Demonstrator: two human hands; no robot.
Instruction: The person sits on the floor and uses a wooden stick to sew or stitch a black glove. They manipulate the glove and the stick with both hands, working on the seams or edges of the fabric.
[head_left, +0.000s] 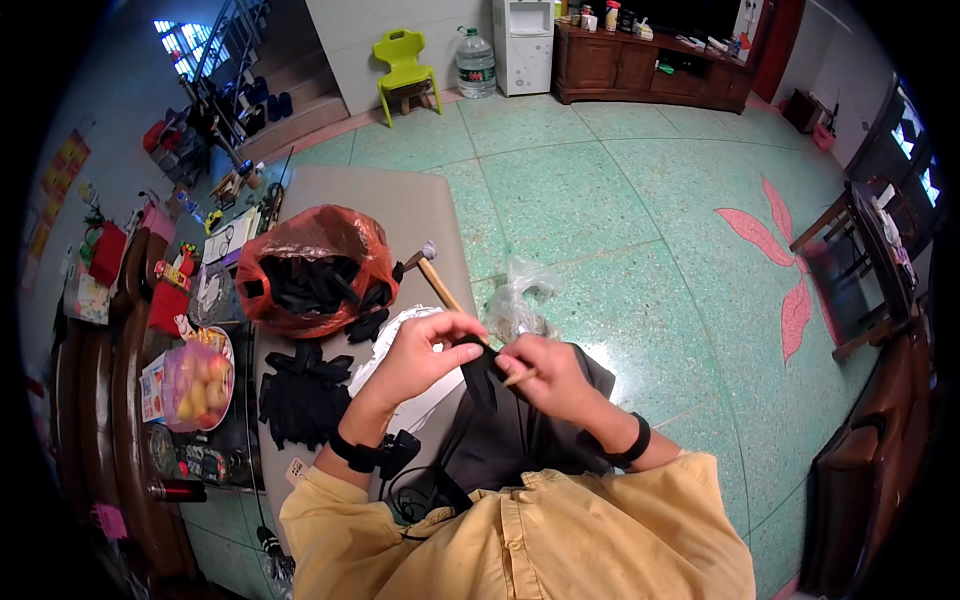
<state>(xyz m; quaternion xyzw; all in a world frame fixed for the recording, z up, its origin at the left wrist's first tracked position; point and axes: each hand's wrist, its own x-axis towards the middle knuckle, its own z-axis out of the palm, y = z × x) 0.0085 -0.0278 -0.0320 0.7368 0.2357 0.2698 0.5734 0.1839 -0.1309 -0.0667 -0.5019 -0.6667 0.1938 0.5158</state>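
A black fabric strip hangs in a loop between my two hands, above my dark trousers. My left hand pinches its upper end between thumb and fingers. In my right hand is a thin wooden stick, held against the other side of the strip. To the left, a red plastic bag stands open, full of black fabric pieces. A pile of black strips lies nearer to me, beside white sheets. Behind my left hand a wooden handle slants upward; its lower end is hidden.
The bag and pile rest on a beige padded bench. Just beyond my hands is a clear plastic bag. On the left, a fruit bowl holds a bag of fruit. A dark chair stands at right on the green floor.
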